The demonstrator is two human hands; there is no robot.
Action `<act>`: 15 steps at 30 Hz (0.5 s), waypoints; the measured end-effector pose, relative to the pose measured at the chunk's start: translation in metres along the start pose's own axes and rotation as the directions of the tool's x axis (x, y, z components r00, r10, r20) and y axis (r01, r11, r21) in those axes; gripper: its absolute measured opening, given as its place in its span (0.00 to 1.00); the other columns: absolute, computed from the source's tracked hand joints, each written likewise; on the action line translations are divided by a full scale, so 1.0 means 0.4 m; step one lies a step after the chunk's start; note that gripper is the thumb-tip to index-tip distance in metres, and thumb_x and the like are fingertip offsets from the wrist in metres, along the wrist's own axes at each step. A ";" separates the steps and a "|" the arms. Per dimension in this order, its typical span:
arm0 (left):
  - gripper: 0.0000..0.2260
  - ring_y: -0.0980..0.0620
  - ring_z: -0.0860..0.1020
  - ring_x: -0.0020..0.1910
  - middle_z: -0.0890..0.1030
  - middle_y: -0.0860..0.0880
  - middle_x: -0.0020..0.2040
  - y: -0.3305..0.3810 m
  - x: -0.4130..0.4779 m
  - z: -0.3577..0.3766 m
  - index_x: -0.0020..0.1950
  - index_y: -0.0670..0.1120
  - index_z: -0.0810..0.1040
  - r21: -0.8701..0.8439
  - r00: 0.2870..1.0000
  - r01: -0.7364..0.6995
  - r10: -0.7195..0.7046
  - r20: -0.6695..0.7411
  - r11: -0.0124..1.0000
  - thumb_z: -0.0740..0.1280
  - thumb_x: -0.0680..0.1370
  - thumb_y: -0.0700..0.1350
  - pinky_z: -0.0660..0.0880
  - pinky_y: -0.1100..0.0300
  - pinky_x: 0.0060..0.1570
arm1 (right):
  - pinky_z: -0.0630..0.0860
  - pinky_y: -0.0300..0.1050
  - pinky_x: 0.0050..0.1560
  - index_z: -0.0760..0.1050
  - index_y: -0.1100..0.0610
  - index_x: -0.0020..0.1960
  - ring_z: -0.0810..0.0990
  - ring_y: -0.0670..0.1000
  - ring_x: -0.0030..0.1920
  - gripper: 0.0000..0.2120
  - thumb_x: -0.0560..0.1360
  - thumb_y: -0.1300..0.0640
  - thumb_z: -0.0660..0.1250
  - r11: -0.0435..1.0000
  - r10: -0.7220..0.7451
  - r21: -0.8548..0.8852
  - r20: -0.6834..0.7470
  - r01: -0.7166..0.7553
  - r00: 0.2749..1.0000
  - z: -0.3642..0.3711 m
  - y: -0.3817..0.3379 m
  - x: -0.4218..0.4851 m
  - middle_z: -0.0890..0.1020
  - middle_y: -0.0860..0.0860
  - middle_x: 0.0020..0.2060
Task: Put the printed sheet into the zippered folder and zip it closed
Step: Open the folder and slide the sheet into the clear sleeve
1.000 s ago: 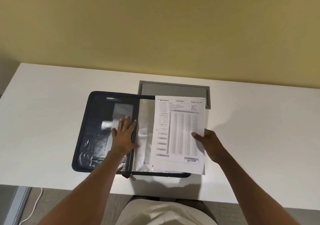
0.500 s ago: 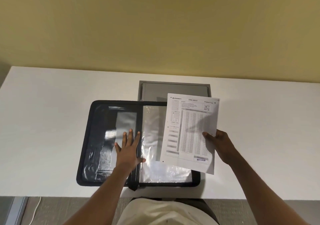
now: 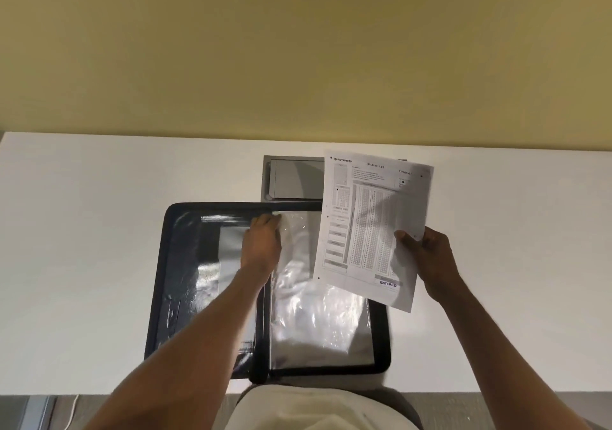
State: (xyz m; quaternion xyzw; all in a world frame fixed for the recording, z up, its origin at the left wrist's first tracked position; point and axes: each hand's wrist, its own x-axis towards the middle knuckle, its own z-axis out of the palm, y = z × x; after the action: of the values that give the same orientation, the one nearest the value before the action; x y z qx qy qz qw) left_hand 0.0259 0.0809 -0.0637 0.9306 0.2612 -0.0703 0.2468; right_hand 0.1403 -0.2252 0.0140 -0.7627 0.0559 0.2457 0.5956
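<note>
While the right hand [image 3: 427, 257] pinches the printed sheet [image 3: 371, 227] by its right edge, lifted and tilted above the folder [image 3: 185, 297], the left hand [image 3: 261, 247] grips the clear sleeve [image 3: 314, 313] at its top corner. Opened flat, the folder lies on the white tabletop [image 3: 99, 231].

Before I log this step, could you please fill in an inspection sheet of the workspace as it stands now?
Surface: white table, bare around the folder.
Job's things: black zippered folder lies open and flat, clear sleeve showing on its right half; printed sheet held tilted above that half, not yet inside.
Clutter: nothing seen.
Grippers: left hand at the sleeve's top edge; right hand pinches the sheet's right edge.
Cables: white cable on the floor, lower left.
Surroundings: grey hatch set into the table behind the folder; yellow wall.
</note>
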 end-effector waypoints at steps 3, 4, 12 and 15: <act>0.18 0.43 0.74 0.66 0.79 0.45 0.67 0.006 0.057 0.001 0.71 0.46 0.79 0.017 0.999 -0.045 0.045 0.017 0.999 0.62 0.83 0.38 0.76 0.48 0.62 | 0.82 0.40 0.37 0.83 0.61 0.52 0.87 0.49 0.38 0.06 0.79 0.59 0.71 0.999 -0.007 0.031 -0.060 0.009 0.998 -0.008 -0.012 0.008 0.88 0.52 0.41; 0.17 0.43 0.74 0.66 0.79 0.45 0.66 0.008 0.069 0.002 0.70 0.47 0.79 0.026 0.998 -0.052 0.051 0.022 0.998 0.63 0.83 0.39 0.76 0.48 0.61 | 0.83 0.41 0.38 0.83 0.61 0.53 0.87 0.50 0.40 0.07 0.79 0.58 0.71 0.999 -0.003 0.034 -0.080 0.006 0.997 -0.012 -0.017 0.010 0.88 0.53 0.43; 0.06 0.44 0.78 0.53 0.83 0.46 0.52 0.008 0.122 -0.011 0.48 0.43 0.86 0.076 0.996 -0.085 0.085 -0.002 0.994 0.68 0.79 0.38 0.78 0.50 0.48 | 0.84 0.42 0.41 0.84 0.60 0.55 0.87 0.49 0.43 0.07 0.80 0.58 0.70 0.999 0.012 0.032 -0.132 -0.008 0.991 -0.049 -0.038 0.027 0.89 0.52 0.45; 0.04 0.44 0.78 0.53 0.83 0.47 0.51 -0.001 0.120 -0.017 0.46 0.43 0.85 0.055 0.994 -0.111 0.111 -0.001 0.992 0.70 0.78 0.39 0.78 0.50 0.46 | 0.85 0.43 0.44 0.83 0.61 0.56 0.87 0.51 0.44 0.08 0.80 0.59 0.70 0.999 0.018 0.033 -0.141 -0.013 0.990 -0.048 -0.043 0.035 0.89 0.54 0.47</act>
State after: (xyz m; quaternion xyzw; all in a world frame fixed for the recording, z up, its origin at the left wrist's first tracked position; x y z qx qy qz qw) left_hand 0.0667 0.1061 -0.0702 0.9502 0.2076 -0.0616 0.2240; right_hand 0.1648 -0.2354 0.0263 -0.7682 0.1077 0.1946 0.6003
